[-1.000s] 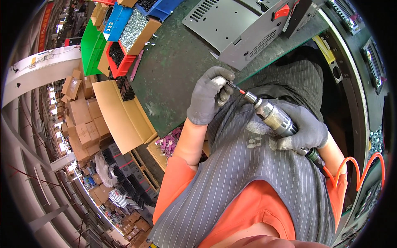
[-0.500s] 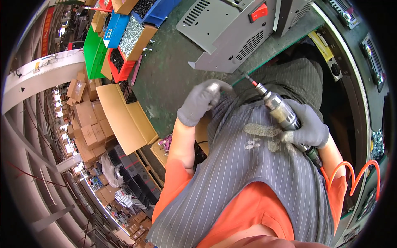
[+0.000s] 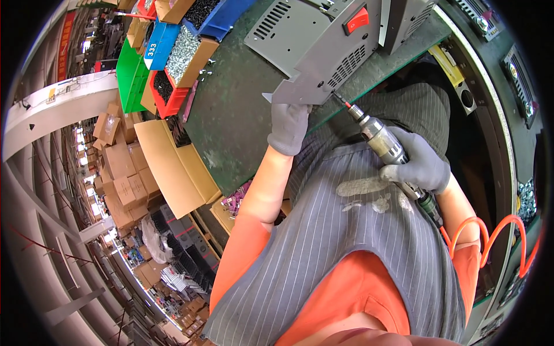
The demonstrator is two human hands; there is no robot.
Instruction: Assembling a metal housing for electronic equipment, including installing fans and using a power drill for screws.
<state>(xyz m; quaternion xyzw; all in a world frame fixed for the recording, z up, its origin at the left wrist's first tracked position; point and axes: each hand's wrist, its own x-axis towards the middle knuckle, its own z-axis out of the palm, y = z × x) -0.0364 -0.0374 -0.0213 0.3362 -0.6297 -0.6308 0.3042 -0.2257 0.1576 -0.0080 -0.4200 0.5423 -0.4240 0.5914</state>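
My right hand (image 3: pixel 420 164), in a grey glove, wraps round a pneumatic screwdriver (image 3: pixel 385 144). The bit points up and left, its tip close to the vented lower edge of a grey metal casing (image 3: pixel 311 72); whether it touches cannot be made out. A red rocker switch (image 3: pixel 356 21) sits on this casing's panel. Also gloved, my left hand (image 3: pixel 289 128) is closed at the casing's near left corner. Its fingertips are partly hidden at the panel's edge, and any small thing in them does not show.
The casing stands on a green-topped workbench (image 3: pixel 225 115). Bins at the back left hold screws, among them a red bin (image 3: pixel 173 101) and a green bin (image 3: pixel 128 78). An open cardboard box (image 3: pixel 173 164) stands by the bench. An orange coiled air hose (image 3: pixel 490 242) trails right.
My left hand has moved up and right from in front of the bench to the casing's edge. The screwdriver in my right hand has shifted slightly up and left, nearer the casing.
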